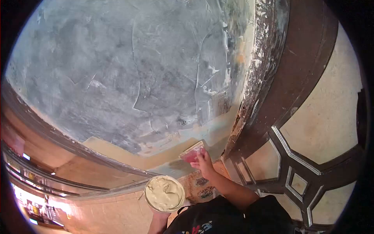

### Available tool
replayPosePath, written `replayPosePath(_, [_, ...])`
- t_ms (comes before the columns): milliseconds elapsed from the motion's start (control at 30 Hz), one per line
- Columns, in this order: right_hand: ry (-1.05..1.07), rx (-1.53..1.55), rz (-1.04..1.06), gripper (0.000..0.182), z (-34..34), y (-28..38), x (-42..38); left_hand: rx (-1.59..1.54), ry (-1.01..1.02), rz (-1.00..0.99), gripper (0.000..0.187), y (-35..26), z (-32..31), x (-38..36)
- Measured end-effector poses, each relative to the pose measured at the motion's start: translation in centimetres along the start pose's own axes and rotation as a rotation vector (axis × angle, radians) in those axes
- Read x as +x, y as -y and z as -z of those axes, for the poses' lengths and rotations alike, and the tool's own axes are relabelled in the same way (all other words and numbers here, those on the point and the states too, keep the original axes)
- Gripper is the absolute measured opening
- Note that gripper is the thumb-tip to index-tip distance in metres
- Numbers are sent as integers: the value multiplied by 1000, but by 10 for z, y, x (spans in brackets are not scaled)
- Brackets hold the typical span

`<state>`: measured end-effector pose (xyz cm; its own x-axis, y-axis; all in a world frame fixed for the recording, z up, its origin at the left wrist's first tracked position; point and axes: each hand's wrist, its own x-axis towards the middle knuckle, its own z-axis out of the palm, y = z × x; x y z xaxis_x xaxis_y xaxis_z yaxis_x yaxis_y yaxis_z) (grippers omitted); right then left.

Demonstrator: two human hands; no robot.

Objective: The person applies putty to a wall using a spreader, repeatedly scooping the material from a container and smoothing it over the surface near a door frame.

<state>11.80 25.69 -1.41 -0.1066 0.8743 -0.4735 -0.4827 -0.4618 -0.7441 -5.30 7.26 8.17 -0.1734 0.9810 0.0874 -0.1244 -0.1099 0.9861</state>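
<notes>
My right hand (205, 165) is closed round a flat pinkish-red putty spreader (191, 155). Pale putty coats the spreader's upper edge, which lies against or very close to the lower part of the wall (113, 70). Lower down and to the left, my left hand (160, 215) supports a round tub (145, 198) from beneath, its fingers mostly hidden by it. Creamy, pale yellow-green putty (165, 193) fills the tub nearly to the rim, its surface swirled and uneven. A smooth beige band (117, 151) runs along the bottom of the grey, patchy wall.
A dark, paint-flecked wooden frame (269, 66) borders the wall on the right. Beyond it stands a dark wooden panel with pale insets (300, 183). Brown trim (58, 136) edges the wall at lower left, above a tan tiled floor (105, 214). Patterned tile (198, 183) lies below my right hand.
</notes>
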Motion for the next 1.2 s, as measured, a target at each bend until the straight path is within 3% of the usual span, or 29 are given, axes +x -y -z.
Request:
replayPosePath(67, [26, 32, 26, 39, -14, 4, 9, -19, -55, -11, 84, 8, 6, -5])
replayPosePath(133, [30, -7, 62, 40, -20, 4, 24, 59, -43, -85, 81, 15, 16, -8])
replayPosePath(200, [-23, -27, 110, 42, -8, -19, 41, 598, 34, -274, 66, 1, 17, -7])
replayPosePath(267, [-129, -110, 49, 43, 19, -52, 53, -302, -37, 97, 56, 15, 25, -12])
replayPosePath(300, [-130, -146, -89, 44, 30, -57, 51, -118, -61, 105, 60, 14, 25, -12])
replayPosePath(333, [-133, -141, -87, 44, 33, -64, 51, 64, -83, 110, 65, 13, 26, -12])
replayPosePath(467, [-86, -54, -34, 44, 4, -35, 23, 50, -62, 88, 64, 12, 27, -2])
replayPosePath(533, [30, 19, 157, 40, -20, -12, 16, 37, -60, 76, 63, 11, 26, 1])
replayPosePath(567, [61, 5, 148, 38, -24, -1, 16, 30, -60, 74, 63, 11, 25, 0])
replayPosePath(667, [-25, -134, 117, 39, 1, -31, 50, 20, -45, 65, 62, 12, 25, 2])
replayPosePath(700, [-35, -91, -63, 43, 15, -39, 49, -47, 7, 15, 61, 15, 26, 4])
replayPosePath(733, [-38, -88, -59, 43, 24, -52, 44, -116, 57, -33, 60, 19, 27, 5])
replayPosePath(767, [-91, -70, -142, 45, 33, -66, 38, 136, -5, -37, 59, 38, 45, -2])
replayPosePath(800, [-144, -50, -224, 47, 36, -73, 31, 135, 0, -37, 59, 37, 45, -2])
replayPosePath(933, [-81, -56, -148, 50, 17, -75, 8, 72, -21, -29, 64, 27, 37, 0])
replayPosePath(1000, [29, -35, 18, 49, -6, -43, 7, 42, -35, -25, 67, 21, 31, 0])
replayPosePath(1133, [33, -53, 57, 44, -20, -10, 34, -3, -60, -10, 72, 19, 29, -1])
replayPosePath(1200, [2, -100, 117, 38, 0, -31, 46, -855, -225, 363, 76, 25, 39, 2])
